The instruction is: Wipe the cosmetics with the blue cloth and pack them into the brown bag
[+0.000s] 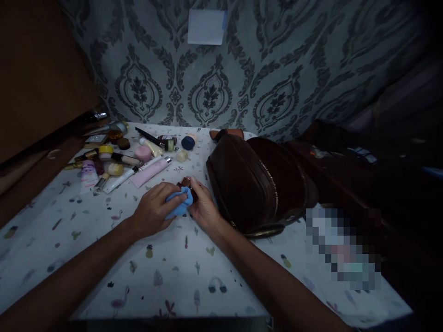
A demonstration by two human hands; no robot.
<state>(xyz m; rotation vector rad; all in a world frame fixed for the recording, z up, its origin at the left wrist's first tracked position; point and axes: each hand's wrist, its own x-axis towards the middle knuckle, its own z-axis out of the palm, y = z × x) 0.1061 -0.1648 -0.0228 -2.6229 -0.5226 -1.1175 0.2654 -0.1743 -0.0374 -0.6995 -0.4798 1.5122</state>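
Both my hands meet over the middle of a white printed tablecloth [173, 272]. My left hand [155, 210] is closed on a small blue cloth [180, 205] and presses it against a small dark brown item [187, 184]. My right hand [204, 205] is closed around that item from the right, thumb on top. What the dark item is I cannot make out. A brown leather bag [258, 184] with a gold zip lies just right of my right hand.
Several cosmetics lie at the back left: a pink tube [150, 171], a white tube [119, 180], small jars [143, 153] and a blue-capped pot [188, 142]. Patterned wallpaper [242, 69] stands behind. Dark furniture flanks both sides. A blurred patch sits at right.
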